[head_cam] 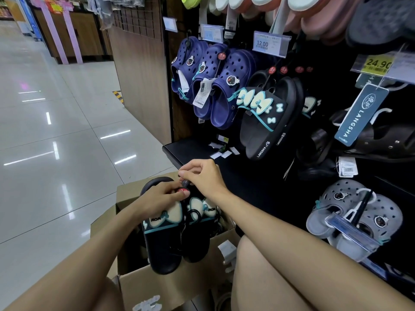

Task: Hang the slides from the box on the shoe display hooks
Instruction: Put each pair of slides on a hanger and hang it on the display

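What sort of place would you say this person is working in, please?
Most likely the footwear aisle of a shop. Pairs of navy clogs hang from display hooks, price labels are clipped above them, and a cardboard box of stock stands on the glossy tiled floor.

box [143,286] interior mostly hidden, top-row shoes [314,10] cut off

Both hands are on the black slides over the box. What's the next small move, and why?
Probably lift the slides toward the matching black pair on the display. The left hand and right hand pinch the hanger at their top, and they sit over the box, not yet hung.
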A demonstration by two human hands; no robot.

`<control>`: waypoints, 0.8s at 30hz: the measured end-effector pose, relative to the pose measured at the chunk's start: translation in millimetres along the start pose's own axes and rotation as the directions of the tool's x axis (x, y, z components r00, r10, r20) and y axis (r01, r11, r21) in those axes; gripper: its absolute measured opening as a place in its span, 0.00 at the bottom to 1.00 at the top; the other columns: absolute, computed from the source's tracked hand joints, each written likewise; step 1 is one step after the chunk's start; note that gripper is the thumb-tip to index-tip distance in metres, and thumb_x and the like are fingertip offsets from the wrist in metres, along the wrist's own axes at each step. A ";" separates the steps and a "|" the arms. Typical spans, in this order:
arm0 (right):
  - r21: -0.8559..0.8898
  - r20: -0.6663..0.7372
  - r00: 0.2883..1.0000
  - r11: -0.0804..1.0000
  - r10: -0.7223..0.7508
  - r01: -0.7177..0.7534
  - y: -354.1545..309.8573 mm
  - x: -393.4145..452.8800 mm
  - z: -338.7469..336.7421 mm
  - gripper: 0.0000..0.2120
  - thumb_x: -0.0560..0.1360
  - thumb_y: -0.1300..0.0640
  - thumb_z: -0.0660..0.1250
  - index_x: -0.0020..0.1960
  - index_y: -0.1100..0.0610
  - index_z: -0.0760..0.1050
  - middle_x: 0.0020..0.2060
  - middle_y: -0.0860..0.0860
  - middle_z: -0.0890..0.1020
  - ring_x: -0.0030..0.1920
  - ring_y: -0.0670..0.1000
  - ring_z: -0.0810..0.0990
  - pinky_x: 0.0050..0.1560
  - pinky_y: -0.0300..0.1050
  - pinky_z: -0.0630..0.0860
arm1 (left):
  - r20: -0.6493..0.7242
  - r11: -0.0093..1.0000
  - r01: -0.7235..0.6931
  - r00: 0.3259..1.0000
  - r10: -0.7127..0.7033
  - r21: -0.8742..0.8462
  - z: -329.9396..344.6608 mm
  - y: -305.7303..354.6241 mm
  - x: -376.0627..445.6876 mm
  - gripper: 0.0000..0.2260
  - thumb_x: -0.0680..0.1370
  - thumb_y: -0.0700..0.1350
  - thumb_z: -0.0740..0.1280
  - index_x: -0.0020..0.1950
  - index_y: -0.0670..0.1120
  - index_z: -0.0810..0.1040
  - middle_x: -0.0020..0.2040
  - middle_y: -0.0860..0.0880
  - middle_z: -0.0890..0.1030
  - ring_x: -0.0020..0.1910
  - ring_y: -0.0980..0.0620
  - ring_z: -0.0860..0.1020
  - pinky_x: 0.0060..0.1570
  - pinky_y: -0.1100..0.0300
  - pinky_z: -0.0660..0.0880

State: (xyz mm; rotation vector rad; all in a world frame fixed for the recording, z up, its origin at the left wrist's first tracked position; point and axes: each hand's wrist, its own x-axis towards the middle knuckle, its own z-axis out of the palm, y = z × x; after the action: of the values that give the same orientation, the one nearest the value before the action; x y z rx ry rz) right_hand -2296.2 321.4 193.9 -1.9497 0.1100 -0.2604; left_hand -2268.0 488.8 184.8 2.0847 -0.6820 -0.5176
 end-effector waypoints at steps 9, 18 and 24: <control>0.034 0.032 0.999 0.999 0.011 -0.012 2.6 4.1 -3.8 0.05 0.76 0.56 0.71 0.51 0.54 0.80 0.40 0.49 0.86 0.36 0.44 0.82 0.44 0.38 0.76 | -0.226 0.995 0.022 0.974 0.002 0.101 0.2 -7.6 7.7 0.08 0.78 0.55 0.66 0.42 0.54 0.79 0.34 0.51 0.76 0.35 0.52 0.73 0.40 0.54 0.69; -0.345 0.216 0.974 0.928 -0.065 0.139 18.9 2.8 -14.7 0.06 0.73 0.45 0.69 0.46 0.45 0.81 0.42 0.41 0.84 0.48 0.43 0.80 0.54 0.50 0.78 | -0.181 1.000 -0.016 0.983 0.014 -0.010 -14.7 -11.1 0.8 0.18 0.77 0.56 0.65 0.41 0.40 0.74 0.33 0.49 0.69 0.32 0.54 0.67 0.37 0.56 0.65; -0.395 0.280 0.960 0.913 0.019 0.098 20.8 3.1 -16.8 0.08 0.73 0.46 0.73 0.40 0.49 0.81 0.37 0.44 0.78 0.40 0.42 0.75 0.47 0.46 0.73 | -0.161 0.999 -0.019 0.987 0.014 -0.031 -17.4 -14.4 -3.9 0.13 0.79 0.51 0.67 0.43 0.42 0.80 0.32 0.47 0.69 0.32 0.52 0.67 0.35 0.58 0.65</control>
State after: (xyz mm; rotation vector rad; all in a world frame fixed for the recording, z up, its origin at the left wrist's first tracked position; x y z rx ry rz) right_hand -2296.2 297.7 181.2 -2.3854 -0.0684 0.0192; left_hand -2256.8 508.7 182.7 2.0630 -0.5928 -0.3442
